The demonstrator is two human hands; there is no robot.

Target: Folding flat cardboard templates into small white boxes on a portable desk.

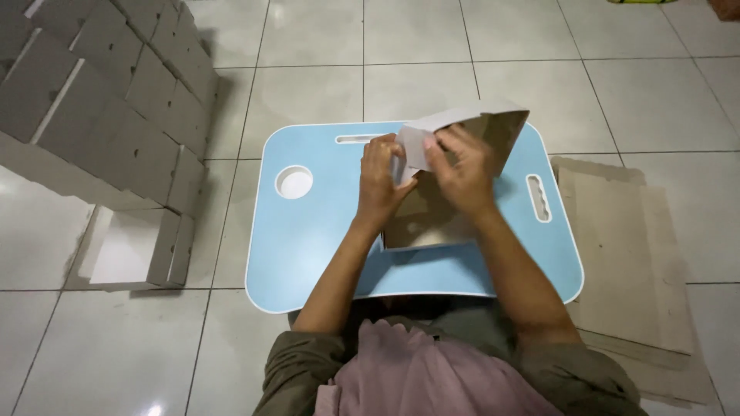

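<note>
Tray [308, 239] edge clear all round, bare floor [324, 46] beyond. Left hand [379, 185] and right hand [462, 171] both pinch grey card box [470, 127], half-folded, flaps up, over tray centre.

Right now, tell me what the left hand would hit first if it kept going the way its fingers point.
The left hand points away from the person and already touches the cardboard box piece, so it would press into that flap first. Depth beyond is unclear.
</note>
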